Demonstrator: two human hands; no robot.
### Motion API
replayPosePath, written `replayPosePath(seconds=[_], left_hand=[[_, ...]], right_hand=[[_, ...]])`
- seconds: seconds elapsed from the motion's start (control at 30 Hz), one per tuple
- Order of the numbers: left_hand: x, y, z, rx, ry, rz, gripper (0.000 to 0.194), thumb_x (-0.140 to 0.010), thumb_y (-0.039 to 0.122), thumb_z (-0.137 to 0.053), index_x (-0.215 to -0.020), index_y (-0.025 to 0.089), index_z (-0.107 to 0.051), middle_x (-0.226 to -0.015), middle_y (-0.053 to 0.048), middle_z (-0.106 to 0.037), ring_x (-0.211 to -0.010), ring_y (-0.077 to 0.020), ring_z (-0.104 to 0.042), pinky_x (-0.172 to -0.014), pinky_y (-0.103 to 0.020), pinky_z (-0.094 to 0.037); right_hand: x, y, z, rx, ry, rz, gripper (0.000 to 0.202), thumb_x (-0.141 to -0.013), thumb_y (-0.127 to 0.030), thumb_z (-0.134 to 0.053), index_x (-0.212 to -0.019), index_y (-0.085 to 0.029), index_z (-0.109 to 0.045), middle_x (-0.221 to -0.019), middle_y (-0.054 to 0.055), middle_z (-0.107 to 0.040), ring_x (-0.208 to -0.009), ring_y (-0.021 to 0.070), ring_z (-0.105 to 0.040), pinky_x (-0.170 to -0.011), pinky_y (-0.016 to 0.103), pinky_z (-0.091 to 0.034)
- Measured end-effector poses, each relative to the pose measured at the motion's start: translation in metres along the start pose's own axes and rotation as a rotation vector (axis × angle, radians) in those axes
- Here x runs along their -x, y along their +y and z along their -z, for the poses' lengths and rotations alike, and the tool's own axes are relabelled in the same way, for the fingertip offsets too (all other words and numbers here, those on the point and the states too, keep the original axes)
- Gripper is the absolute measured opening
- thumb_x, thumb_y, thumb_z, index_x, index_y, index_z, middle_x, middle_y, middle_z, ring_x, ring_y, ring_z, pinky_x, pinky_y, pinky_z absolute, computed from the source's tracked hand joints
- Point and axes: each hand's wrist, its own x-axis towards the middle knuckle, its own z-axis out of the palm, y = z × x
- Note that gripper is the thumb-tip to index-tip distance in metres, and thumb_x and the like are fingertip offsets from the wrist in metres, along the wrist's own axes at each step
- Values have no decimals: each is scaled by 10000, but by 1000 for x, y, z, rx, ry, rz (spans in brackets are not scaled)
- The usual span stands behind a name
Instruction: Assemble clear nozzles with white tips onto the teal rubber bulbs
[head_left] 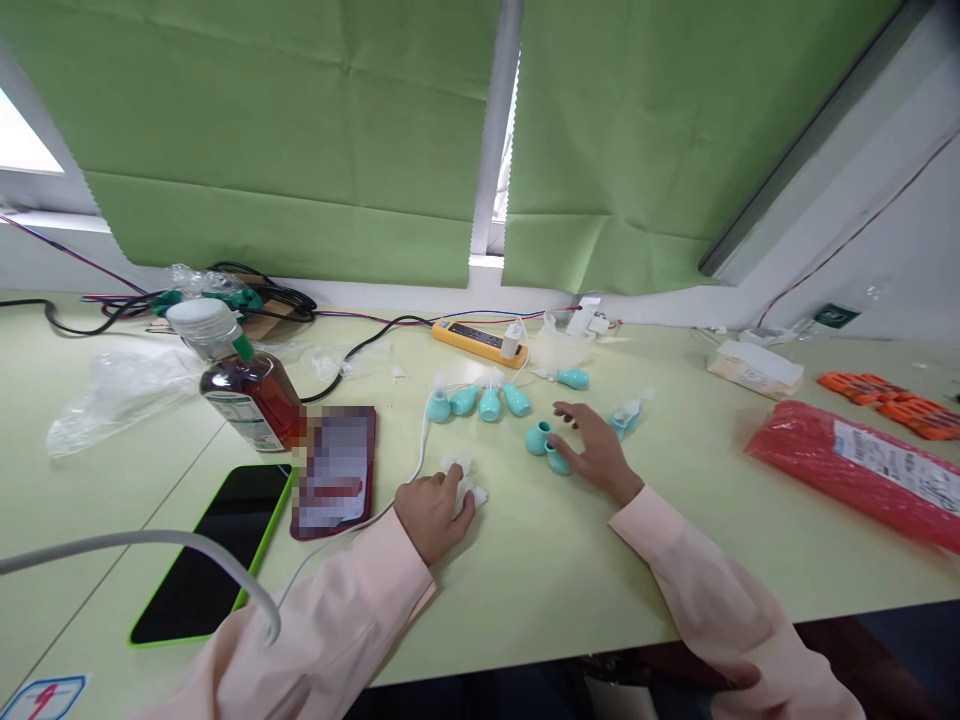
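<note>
In mid-frame, the left hand [431, 518] covers soft white scraps [474, 492], grip unclear. Right of centre, the right hand [604, 462], fingers loosely spread, is at two small, round teal containers [538, 439], open-mouthed and untufted; four above already show white tufts.

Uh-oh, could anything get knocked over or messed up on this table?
Maybe! The right hand is right at two little teal pots, so a bump might tip them. The thin white cable runs close by the left hand and could snag on the sleeve. And the bottle of brown liquid stands beside two phones, so a spill might wet them.
</note>
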Motion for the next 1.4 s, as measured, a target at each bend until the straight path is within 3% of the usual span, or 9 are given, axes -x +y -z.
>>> replayPosePath(seconds=[0.17,0.33,0.5,0.57,0.63,0.73,0.83,1.17,1.4], left_hand=[[-1,0,0,2,32,-1,277,-786,355,-297,-902,174,-473,-700,-32,-638,-601,-205,-597,-448,-253,-324],[1,0,0,37,80,-52,260,-792,332,-301,-896,170,-474,-727,-37,-637,-647,-192,-600,-483,-256,-360],[2,0,-1,51,100,-105,251,-794,326,-300,-879,172,-481,-751,-48,-635,-677,-185,-597,-521,-262,-390],[2,0,-2,49,100,-106,251,-794,324,-301,-873,173,-485,-749,-49,-633,-673,-187,-596,-520,-265,-392],[1,0,-2,46,96,-108,252,-792,323,-303,-866,174,-491,-738,-48,-630,-668,-188,-595,-517,-266,-392],[1,0,-2,43,95,-109,252,-792,325,-305,-850,176,-500,-723,-50,-627,-669,-187,-594,-520,-263,-391],[1,0,-2,38,106,-103,250,-791,326,-308,-834,178,-505,-716,-49,-625,-665,-186,-593,-518,-261,-387],[4,2,-1,32,120,-92,244,-790,313,-311,-825,178,-512,-708,-44,-621,-651,-183,-590,-499,-260,-376],[2,1,0,25,91,-90,258,-791,325,-307,-838,178,-514,-727,-45,-621,-667,-190,-593,-511,-267,-389]], right_hand=[[-3,20,20,341,495,-271,326,-714,-383,-486,-931,-140,-475,-836,102,-494,-829,231,-464,-627,322,-384],[0,34,25,541,338,-498,407,-667,-457,-486,-946,-161,-502,-846,81,-488,-756,229,-493,-482,266,-327],[9,6,21,458,493,-331,473,-662,-449,-519,-1003,-122,-489,-946,144,-471,-791,234,-503,-581,307,-386],[13,-21,12,316,422,-154,404,-697,-424,-506,-986,-142,-501,-876,121,-523,-792,218,-520,-632,299,-396],[13,-49,0,172,122,4,418,-741,-441,-453,-1053,-164,-477,-740,66,-579,-662,175,-551,-582,267,-393],[4,-80,-18,142,-257,0,512,-805,-473,-320,-1217,-169,-338,-582,23,-580,-492,155,-531,-455,238,-330],[-8,-91,-25,108,-429,2,435,-840,-427,-269,-1199,-203,-367,-652,43,-595,-555,169,-556,-463,233,-332],[2,-74,-29,228,-282,65,339,-806,-174,-359,-1122,-239,-462,-1169,141,-447,-728,208,-581,-497,275,-420],[4,-74,-17,218,-133,5,295,-784,-318,-420,-1045,-252,-541,-1142,110,-498,-726,207,-587,-483,264,-417]])
